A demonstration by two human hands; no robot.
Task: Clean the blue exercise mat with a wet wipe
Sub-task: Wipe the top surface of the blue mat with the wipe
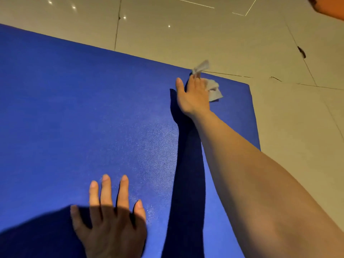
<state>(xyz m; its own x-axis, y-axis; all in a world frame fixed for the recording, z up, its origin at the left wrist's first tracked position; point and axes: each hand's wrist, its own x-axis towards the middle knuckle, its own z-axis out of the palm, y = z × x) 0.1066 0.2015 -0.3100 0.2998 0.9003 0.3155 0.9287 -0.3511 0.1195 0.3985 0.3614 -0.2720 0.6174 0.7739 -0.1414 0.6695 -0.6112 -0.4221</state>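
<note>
While I watch through the head camera, I log the following. Item one: blue exercise mat [78, 112], laid flat on a pale tiled floor [204, 34], filling most of the view, its far right corner visible. Item two: right hand [193, 95], arm stretched forward to the mat's far edge near that corner, pressing on a wet wipe [214, 90]; the fingers look fairly straight, though blur makes me unsure whether a fingertip pinches the strip of wipe that sticks up past them. Item three: left hand [109, 220], fingers spread and straight, palm flat on the near part of the mat, partly in shadow. Item four: dark arm shadow across the mat.
</note>
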